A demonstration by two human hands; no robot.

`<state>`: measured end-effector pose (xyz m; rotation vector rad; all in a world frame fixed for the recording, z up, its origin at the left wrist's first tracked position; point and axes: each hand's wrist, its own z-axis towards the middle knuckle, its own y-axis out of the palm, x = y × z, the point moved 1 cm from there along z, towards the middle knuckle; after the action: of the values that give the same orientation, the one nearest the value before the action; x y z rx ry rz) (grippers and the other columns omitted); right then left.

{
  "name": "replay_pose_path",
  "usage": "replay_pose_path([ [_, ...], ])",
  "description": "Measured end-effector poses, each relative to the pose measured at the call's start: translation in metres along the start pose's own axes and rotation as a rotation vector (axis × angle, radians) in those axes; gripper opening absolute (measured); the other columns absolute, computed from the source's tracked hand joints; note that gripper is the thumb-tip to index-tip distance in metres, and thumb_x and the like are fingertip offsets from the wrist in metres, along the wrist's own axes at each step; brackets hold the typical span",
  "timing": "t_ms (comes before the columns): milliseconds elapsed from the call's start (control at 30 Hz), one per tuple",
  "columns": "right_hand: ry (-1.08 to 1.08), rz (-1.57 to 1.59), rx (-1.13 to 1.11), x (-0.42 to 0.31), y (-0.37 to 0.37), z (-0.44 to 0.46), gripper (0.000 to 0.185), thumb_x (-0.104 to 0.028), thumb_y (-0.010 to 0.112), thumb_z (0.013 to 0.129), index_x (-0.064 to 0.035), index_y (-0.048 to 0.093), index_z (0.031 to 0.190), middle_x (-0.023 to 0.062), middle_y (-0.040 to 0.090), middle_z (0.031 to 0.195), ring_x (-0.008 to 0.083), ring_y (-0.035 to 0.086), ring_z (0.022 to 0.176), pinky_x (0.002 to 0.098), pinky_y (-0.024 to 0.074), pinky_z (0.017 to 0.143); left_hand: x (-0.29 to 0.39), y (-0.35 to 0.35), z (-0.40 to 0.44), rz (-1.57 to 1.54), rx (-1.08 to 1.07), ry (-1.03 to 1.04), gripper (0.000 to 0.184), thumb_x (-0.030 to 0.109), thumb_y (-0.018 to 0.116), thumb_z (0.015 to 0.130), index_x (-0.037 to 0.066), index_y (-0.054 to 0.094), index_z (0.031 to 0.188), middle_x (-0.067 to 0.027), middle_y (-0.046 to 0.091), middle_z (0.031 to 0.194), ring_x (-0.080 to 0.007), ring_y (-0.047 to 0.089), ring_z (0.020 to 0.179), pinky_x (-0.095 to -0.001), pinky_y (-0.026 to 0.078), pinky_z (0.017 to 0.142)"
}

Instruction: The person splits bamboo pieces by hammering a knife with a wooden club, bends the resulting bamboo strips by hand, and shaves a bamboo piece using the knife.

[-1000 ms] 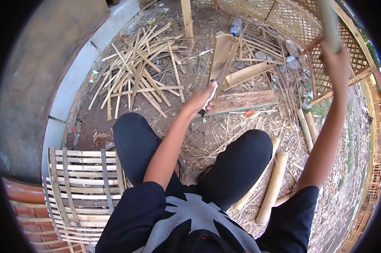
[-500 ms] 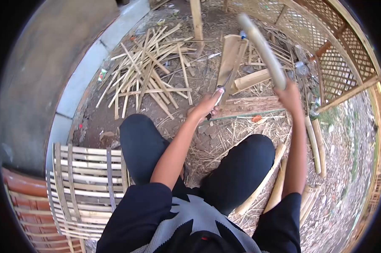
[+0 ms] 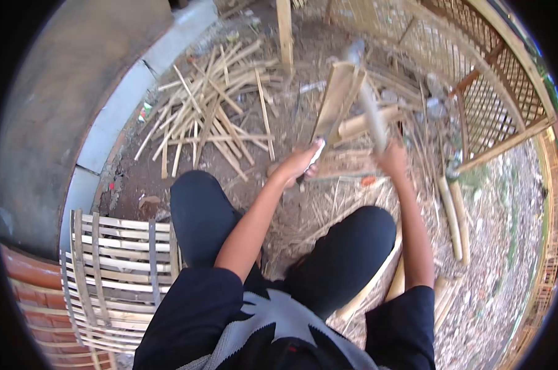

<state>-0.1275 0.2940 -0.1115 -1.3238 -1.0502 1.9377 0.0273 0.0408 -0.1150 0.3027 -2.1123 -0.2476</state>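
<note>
My left hand (image 3: 296,166) is closed round the handle of a large knife (image 3: 333,131). Its dark blade points away from me, along a split piece of bamboo (image 3: 335,92); how deep it sits in the bamboo I cannot tell. My right hand (image 3: 391,159), smeared by motion, grips one end of a thick pale wooden stick (image 3: 371,108). The stick's far part is blurred, close to the right side of the bamboo piece; whether they touch is unclear. Behind the stick lies another half-round bamboo piece (image 3: 353,124).
A loose heap of thin bamboo strips (image 3: 214,114) lies at the front left. To my left stands a slatted bamboo rack (image 3: 121,265). A wooden post (image 3: 285,37) rises ahead, with a lattice fence (image 3: 501,92) on the right. Bamboo poles (image 3: 454,219) lie beside my right arm.
My right hand has swung the stick down and to the left, toward the bamboo piece. My left hand stays on the knife, almost unmoved.
</note>
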Motion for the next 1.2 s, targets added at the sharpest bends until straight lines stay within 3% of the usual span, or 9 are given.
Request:
replay_pose_path([
  [67, 0.265, 0.082, -0.311, -0.032, -0.017, -0.011, 0.049, -0.027, 0.071, 0.072, 0.0051, 0.06, 0.107, 0.0295, 0.068, 0.094, 0.042, 0.068, 0.088, 0.0488, 0.054, 0.079, -0.012, -0.008, 0.025, 0.116, 0.027, 0.044, 0.058, 0.07, 0.049, 0.091, 0.013, 0.048, 0.079, 0.0057, 0.039, 0.057, -0.0054, 0.036, 0.045, -0.0254, 0.031, 0.042],
  [233, -0.173, -0.153, 0.201, -0.074, -0.126, 0.038, 0.048, -0.027, 0.072, 0.076, 0.0008, 0.058, 0.113, 0.0241, 0.069, 0.089, 0.0409, 0.068, 0.078, 0.0487, 0.0531, 0.069, -0.024, -0.007, 0.01, 0.163, 0.091, 0.024, 0.06, 0.071, 0.047, 0.091, 0.014, 0.047, 0.073, 0.0063, 0.038, 0.057, -0.0051, 0.036, 0.045, -0.0237, 0.03, 0.043],
  [400, -0.167, 0.3, 0.479, -0.155, -0.235, 0.026, 0.051, -0.026, 0.076, 0.08, 0.0055, 0.057, 0.115, 0.0091, 0.064, 0.076, 0.0115, 0.06, 0.057, 0.0246, 0.0451, 0.049, -0.021, -0.004, 0.008, 0.122, 0.072, 0.029, 0.06, 0.071, 0.046, 0.091, 0.014, 0.045, 0.073, 0.007, 0.037, 0.056, -0.0046, 0.035, 0.045, -0.0232, 0.031, 0.043],
  [600, -0.276, 0.764, 0.821, -0.109, -0.125, 0.016, 0.019, -0.013, 0.07, 0.084, 0.0008, 0.06, 0.092, 0.0126, 0.069, 0.085, 0.0198, 0.065, 0.062, 0.0308, 0.0507, 0.057, -0.035, -0.007, 0.014, 0.133, 0.09, 0.027, 0.061, 0.071, 0.047, 0.091, 0.013, 0.046, 0.072, 0.0044, 0.04, 0.055, -0.0063, 0.037, 0.042, -0.0267, 0.033, 0.039],
  [667, -0.126, 0.053, 0.46, -0.019, 0.002, -0.018, 0.042, -0.017, 0.074, 0.071, 0.0095, 0.061, 0.102, 0.0286, 0.067, 0.091, 0.0431, 0.066, 0.09, 0.0518, 0.0496, 0.089, -0.036, -0.007, 0.013, 0.118, 0.051, 0.071, 0.062, 0.071, 0.047, 0.091, 0.012, 0.046, 0.072, 0.0035, 0.041, 0.055, -0.0068, 0.038, 0.042, -0.0283, 0.034, 0.038],
  [700, 0.076, -0.046, -0.18, 0.025, 0.043, -0.017, 0.056, -0.029, 0.077, 0.068, 0.0103, 0.061, 0.104, 0.0349, 0.064, 0.098, 0.0483, 0.063, 0.097, 0.0494, 0.0496, 0.089, -0.031, -0.004, 0.009, 0.054, 0.036, -0.003, 0.061, 0.07, 0.048, 0.091, 0.012, 0.045, 0.071, 0.0031, 0.042, 0.055, -0.0069, 0.038, 0.042, -0.0286, 0.034, 0.039],
  [733, 0.029, -0.034, -0.147, 0.029, 0.049, -0.026, 0.054, -0.027, 0.076, 0.067, 0.0093, 0.061, 0.104, 0.0334, 0.065, 0.092, 0.0495, 0.065, 0.088, 0.0507, 0.0518, 0.082, -0.032, -0.008, 0.012, 0.112, 0.075, 0.007, 0.061, 0.07, 0.048, 0.091, 0.012, 0.045, 0.071, 0.0032, 0.042, 0.055, -0.007, 0.038, 0.042, -0.0283, 0.034, 0.039],
  [933, -0.078, -0.122, 0.149, -0.049, -0.113, 0.026, 0.039, -0.024, 0.072, 0.074, 0.0042, 0.062, 0.1, 0.0285, 0.068, 0.088, 0.0411, 0.069, 0.082, 0.0467, 0.0539, 0.072, -0.044, -0.014, 0.028, 0.159, 0.181, 0.024, 0.062, 0.073, 0.05, 0.089, 0.014, 0.046, 0.069, 0.0037, 0.041, 0.055, -0.0073, 0.038, 0.043, -0.0267, 0.034, 0.041],
  [1200, -0.255, 0.723, 0.59, -0.151, -0.22, 0.036, 0.035, -0.034, 0.075, 0.084, -0.0014, 0.063, 0.09, 0.004, 0.063, 0.069, 0.0108, 0.06, 0.059, 0.024, 0.0454, 0.055, -0.057, -0.008, 0.037, 0.105, 0.122, 0.014, 0.06, 0.068, 0.054, 0.089, 0.012, 0.043, 0.072, 0.0032, 0.04, 0.057, -0.0084, 0.039, 0.043, -0.0264, 0.034, 0.04],
])
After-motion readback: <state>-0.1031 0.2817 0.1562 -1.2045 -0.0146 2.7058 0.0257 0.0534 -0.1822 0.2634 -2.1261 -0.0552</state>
